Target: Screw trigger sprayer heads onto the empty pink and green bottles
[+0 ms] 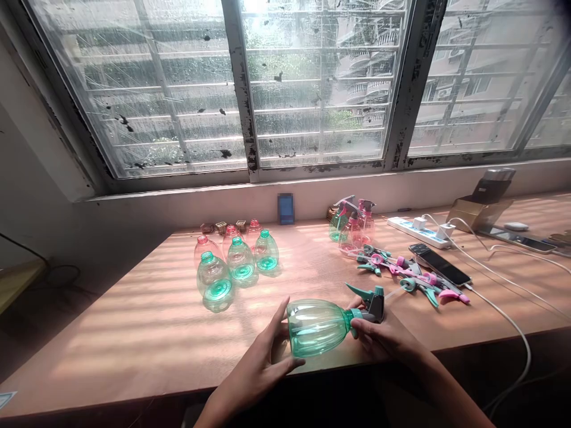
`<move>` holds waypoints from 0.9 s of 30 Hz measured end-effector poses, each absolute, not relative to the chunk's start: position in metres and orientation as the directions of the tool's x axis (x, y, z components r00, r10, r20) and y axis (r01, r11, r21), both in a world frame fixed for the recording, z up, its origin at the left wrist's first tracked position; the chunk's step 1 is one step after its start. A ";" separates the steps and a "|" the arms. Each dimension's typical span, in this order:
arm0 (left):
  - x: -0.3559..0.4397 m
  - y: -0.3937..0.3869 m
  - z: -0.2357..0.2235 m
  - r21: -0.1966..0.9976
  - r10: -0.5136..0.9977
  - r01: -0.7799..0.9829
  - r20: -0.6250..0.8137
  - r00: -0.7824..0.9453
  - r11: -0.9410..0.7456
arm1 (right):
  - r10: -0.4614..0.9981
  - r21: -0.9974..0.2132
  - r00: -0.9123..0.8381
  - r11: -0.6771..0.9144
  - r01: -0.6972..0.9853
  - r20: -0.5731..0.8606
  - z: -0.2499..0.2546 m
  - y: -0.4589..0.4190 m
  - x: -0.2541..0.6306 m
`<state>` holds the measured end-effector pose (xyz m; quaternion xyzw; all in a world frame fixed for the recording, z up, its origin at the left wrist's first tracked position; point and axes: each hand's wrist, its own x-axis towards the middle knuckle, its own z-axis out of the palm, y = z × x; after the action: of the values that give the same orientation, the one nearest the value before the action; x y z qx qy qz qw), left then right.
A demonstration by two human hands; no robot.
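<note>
L hand point(267, 356) is cupping base of green bottle point(317, 327), prob. to stop it turning, bottle lying sideways btwn hands over table point(147, 333) edge, while R hand point(383, 336) is pinching spray head point(372, 306) collar at neck, prob. for grip & alignment.

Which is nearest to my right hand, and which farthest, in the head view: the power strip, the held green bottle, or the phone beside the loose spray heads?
From the right hand:
1. Green bottle, at its fingers.
2. Phone, ahead, right.
3. Power strip, beyond the phone, toward the wall.
</note>
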<state>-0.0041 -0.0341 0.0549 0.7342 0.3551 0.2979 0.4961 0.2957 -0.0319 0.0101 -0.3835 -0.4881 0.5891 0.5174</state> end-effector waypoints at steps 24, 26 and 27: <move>-0.004 -0.032 0.053 0.932 0.843 0.264 0.075 0.533 -0.250 | 0.988 -0.979 -0.133 0.044 -0.198 0.072 0.022 -0.037 0.292; -0.003 -0.031 0.051 0.942 0.825 0.222 0.090 0.558 -0.253 | 0.986 -0.977 -0.148 0.048 -0.206 0.080 0.022 -0.036 0.292; -0.003 -0.031 0.051 0.947 0.818 0.202 0.096 0.567 -0.251 | 0.985 -0.977 -0.153 0.049 -0.208 0.082 0.022 -0.035 0.292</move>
<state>-0.0032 -0.0306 0.0505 0.7289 0.3498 0.3068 0.5022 0.2920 -0.0354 0.0216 -0.3874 -0.5014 0.5703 0.5227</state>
